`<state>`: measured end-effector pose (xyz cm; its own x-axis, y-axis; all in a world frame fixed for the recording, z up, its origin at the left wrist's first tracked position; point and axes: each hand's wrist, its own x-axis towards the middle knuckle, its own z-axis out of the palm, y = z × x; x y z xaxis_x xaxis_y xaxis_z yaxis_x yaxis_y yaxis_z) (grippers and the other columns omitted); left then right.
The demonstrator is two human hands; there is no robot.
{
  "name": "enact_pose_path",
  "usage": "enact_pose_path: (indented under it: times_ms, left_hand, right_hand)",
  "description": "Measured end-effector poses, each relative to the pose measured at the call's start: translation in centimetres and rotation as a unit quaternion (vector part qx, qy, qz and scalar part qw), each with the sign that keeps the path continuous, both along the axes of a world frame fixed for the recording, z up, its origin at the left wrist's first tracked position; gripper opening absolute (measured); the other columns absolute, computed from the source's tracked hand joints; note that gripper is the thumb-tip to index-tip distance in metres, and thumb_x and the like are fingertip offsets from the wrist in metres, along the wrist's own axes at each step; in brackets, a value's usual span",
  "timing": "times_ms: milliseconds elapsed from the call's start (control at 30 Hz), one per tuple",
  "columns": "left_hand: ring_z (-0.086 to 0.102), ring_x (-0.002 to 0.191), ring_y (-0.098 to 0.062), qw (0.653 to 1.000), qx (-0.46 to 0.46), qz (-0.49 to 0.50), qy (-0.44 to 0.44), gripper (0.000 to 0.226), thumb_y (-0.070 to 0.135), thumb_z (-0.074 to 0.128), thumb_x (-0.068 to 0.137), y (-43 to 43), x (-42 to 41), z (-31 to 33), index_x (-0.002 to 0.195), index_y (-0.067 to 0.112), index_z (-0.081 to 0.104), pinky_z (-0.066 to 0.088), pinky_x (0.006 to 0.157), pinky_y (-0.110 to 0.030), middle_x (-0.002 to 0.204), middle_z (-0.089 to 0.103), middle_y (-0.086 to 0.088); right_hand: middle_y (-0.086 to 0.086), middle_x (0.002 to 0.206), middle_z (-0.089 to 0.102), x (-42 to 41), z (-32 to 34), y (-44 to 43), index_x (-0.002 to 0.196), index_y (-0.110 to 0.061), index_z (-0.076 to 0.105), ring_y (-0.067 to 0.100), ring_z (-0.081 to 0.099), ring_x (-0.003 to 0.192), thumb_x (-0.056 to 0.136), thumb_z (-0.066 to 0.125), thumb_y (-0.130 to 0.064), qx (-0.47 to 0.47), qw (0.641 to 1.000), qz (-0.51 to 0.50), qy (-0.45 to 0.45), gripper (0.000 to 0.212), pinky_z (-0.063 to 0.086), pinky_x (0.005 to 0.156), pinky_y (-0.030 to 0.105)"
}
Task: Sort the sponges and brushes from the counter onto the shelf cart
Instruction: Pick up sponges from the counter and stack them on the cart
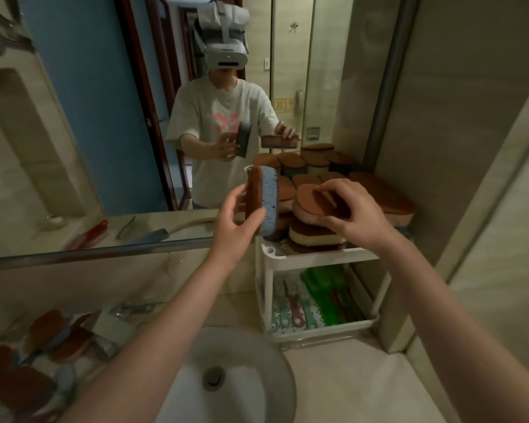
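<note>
Head view: cart [318, 255] at the counter's [364, 377] right back corner, beside sink [257, 346].
Top shelf: stacked sponges [379, 193], brown sides up.
Lower shelf: brushes [330, 296] lying flat.
Right hand [345, 209]: fingers curled on pink sponge [306, 209] atop front stack.
Left hand [239, 218]: grips blue sponge [269, 203] upright, at cart's left edge.
Counter's left edge: loose sponges [71, 340].

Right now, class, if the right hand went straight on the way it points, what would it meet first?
Probably the blue sponge upright in the left hand; the right hand, holding a pink sponge, points left toward it, depth unclear.
</note>
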<state>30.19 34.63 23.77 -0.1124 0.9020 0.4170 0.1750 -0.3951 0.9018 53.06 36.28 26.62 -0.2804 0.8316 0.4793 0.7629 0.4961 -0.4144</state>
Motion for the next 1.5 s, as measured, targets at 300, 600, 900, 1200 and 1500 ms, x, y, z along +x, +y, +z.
enact_pose_path:
  times_ms: [300, 600, 900, 1200, 1500]
  left_hand:
    - [0.049, 0.102, 0.008, 1.000, -0.005, 0.025, -0.004, 0.049, 0.014, 0.062, 0.088, 1.2, 1.6, -0.9, 0.133, 0.019, 0.043, 0.041, 0.073, 0.002, 0.119, 0.051, 0.010]
    - [0.050, 0.103, 0.006, 1.000, -0.003, 0.024, 0.007, 0.044, 0.014, 0.063, 0.087, 1.3, 2.4, -0.8, 0.125, 0.026, 0.045, 0.041, 0.073, 0.002, 0.113, 0.051, 0.016]
    - [0.051, 0.100, 0.006, 1.000, 0.010, -0.002, 0.001, 0.044, 0.012, 0.062, 0.087, 1.2, 4.5, -0.2, 0.127, 0.022, 0.045, 0.043, 0.071, 0.000, 0.111, 0.051, 0.015]
    - [0.051, 0.095, 0.012, 0.999, 0.015, 0.014, 0.036, 0.043, 0.020, 0.064, 0.086, 1.5, 5.5, 0.6, 0.126, 0.021, 0.050, 0.045, 0.077, -0.009, 0.109, 0.053, 0.016]
    - [0.052, 0.113, -0.014, 0.991, 0.046, 0.036, 0.123, 0.045, 0.030, 0.065, 0.077, 2.5, 6.5, 2.8, 0.121, 0.025, 0.056, 0.048, 0.095, -0.037, 0.119, 0.053, 0.004]
  right_hand:
    - [-0.001, 0.129, 0.053, 0.5, -0.9, 2.7, 0.126, -0.027, 0.050, 0.020, 0.045, 0.120, 0.078, 0.066, -0.034, 0.004, 0.993, 0.039, -0.115, 0.052, 0.036, 0.103, 0.040]
    - [0.003, 0.148, 0.042, 0.0, -1.5, 2.6, 0.137, -0.019, 0.040, 0.018, 0.032, 0.139, 0.079, 0.035, -0.039, 0.000, 0.980, 0.020, -0.199, 0.061, 0.005, 0.118, 0.045]
    - [0.002, 0.124, 0.062, 2.3, -3.0, 1.2, 0.123, -0.018, 0.058, 0.022, 0.052, 0.121, 0.092, 0.042, -0.034, 0.154, 0.973, -0.172, 0.019, 0.039, 0.023, 0.112, 0.048]
    - [-0.001, 0.104, 0.067, 4.8, -4.9, 2.8, 0.096, -0.021, 0.067, 0.025, 0.056, 0.107, 0.087, 0.046, -0.035, 0.140, 0.973, -0.182, 0.023, 0.027, 0.013, 0.112, 0.049]
    - [-0.002, 0.111, 0.066, 4.9, -4.0, 2.5, 0.106, -0.021, 0.066, 0.021, 0.056, 0.113, 0.089, 0.034, -0.044, 0.149, 0.974, -0.166, 0.045, 0.042, 0.011, 0.114, 0.052]
